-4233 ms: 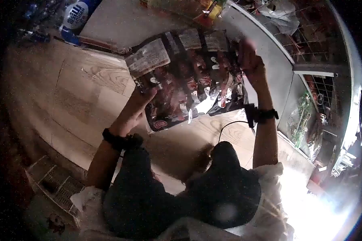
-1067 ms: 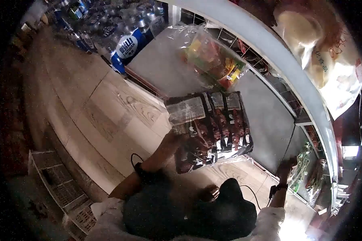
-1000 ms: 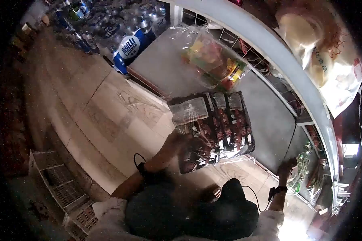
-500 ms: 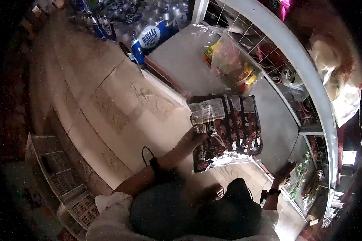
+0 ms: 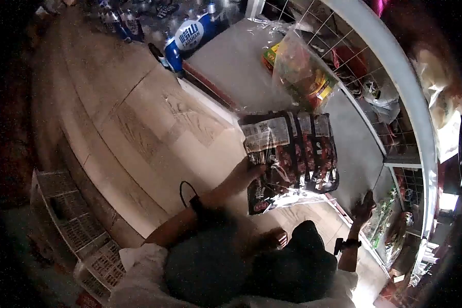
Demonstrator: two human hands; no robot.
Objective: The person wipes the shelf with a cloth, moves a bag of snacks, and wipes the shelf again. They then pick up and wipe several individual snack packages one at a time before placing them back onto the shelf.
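Observation:
A large dark pack with red pictures and a clear wrap (image 5: 292, 154) lies at the edge of a grey shelf, its near side over the floor. My left hand (image 5: 251, 172) grips its left edge, with the thumb over the wrap and the other fingers hidden. My right hand (image 5: 364, 206) is on the shelf surface to the right of the pack, apart from it. Its fingers look dark and blurred, and whether they hold anything cannot be made out. Beyond the dark pack lies a yellow and green pack in clear plastic (image 5: 303, 77).
A white-framed wire rack (image 5: 395, 77) curves along the right. Blue-wrapped bottles (image 5: 190, 38) stand at the top. Plastic-wrapped green goods (image 5: 385, 220) lie at the lower right. A white basket (image 5: 82, 220) sits at the lower left on the tiled floor (image 5: 138, 138).
The dark pack has shifted slightly up and right in view, with my left hand still on it. My right hand has moved slightly up, its fingers now pointing further forward.

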